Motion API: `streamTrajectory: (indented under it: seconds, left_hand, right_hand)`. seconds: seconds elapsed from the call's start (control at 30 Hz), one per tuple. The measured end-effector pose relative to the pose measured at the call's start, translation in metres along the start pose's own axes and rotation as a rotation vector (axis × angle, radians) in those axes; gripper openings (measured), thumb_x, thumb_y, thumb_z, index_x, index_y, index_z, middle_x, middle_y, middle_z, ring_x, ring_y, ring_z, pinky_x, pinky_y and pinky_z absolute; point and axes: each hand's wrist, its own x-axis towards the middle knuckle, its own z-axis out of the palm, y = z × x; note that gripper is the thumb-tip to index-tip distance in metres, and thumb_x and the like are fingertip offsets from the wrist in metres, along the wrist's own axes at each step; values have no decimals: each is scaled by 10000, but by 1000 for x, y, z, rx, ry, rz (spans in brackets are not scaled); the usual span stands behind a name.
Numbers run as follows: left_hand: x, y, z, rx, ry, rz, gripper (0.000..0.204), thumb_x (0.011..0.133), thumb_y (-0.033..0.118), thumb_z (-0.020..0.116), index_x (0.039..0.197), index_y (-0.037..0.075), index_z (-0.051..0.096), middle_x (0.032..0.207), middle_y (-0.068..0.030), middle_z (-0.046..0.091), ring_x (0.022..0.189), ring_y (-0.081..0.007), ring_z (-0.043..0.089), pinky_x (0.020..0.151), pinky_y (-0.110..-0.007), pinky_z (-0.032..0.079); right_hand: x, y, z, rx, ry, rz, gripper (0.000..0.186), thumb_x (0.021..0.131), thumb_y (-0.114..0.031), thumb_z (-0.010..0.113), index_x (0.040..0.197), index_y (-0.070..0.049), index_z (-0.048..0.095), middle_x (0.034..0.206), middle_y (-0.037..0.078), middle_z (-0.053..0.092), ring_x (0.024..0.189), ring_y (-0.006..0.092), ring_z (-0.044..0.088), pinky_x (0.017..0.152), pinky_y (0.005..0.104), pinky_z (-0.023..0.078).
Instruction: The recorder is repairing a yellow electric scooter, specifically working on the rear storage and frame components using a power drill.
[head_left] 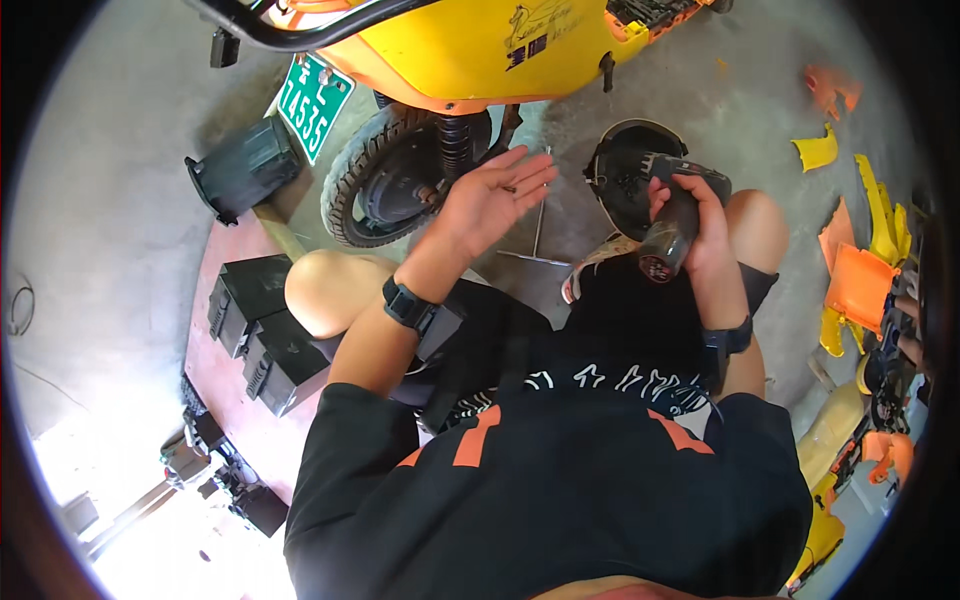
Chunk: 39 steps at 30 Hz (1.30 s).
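My left hand is turned palm up in front of the scooter's wheel, its fingers stretched out. A small dark piece, perhaps a screw, lies loose on the fingers. My right hand is wrapped round the grip of a black cordless drill, with its head tipped toward the left. Just beyond the drill sits a round black bowl-like container on the floor, partly covered by it; small dark bits show inside. Above both hands stands a yellow electric scooter with a black-tyred wheel and a spring shock absorber.
A green number plate hangs by the wheel. To the left are a black bin lying tilted and black boxes on a pink board. A metal T-shaped tool lies between my knees. Orange and yellow panels litter the right.
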Motion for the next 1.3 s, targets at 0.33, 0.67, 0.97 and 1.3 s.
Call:
streamTrajectory:
  seconds: [0.33,0.67,0.97,1.3]
  left_hand:
    - [27,-27,15,106,-183,-88,483,987,66,451,1449,-31,350,1374,-232,513,1161,-327,598,975,-402,503]
    - [138,-87,-2,490,-91,-219,456,845,-71,453,1294,-45,526,988,-103,627,821,-178,595,763,-294,498]
    - [235,-182,4,1681,-202,376,237,843,85,548,975,91,745,831,-115,672,761,-287,672,679,-393,540]
    - [295,-212,0,1984,-334,523,201,816,145,614,950,89,753,900,-176,654,886,-366,648,821,-445,529]
  right_hand:
    - [-52,-45,-17,0,-55,-96,385,857,-166,647,1127,54,483,999,141,608,708,159,608,667,310,559]
    - [-70,-112,-38,-29,-137,-650,376,895,-125,611,1191,62,475,1031,135,600,743,139,589,711,282,533]
    - [-69,-127,-57,-195,48,-514,280,853,-175,670,1036,21,591,909,91,657,720,145,636,682,295,561]
    - [-64,-132,-38,-64,8,-475,284,865,-165,643,1074,16,575,945,122,643,715,133,615,671,292,551]
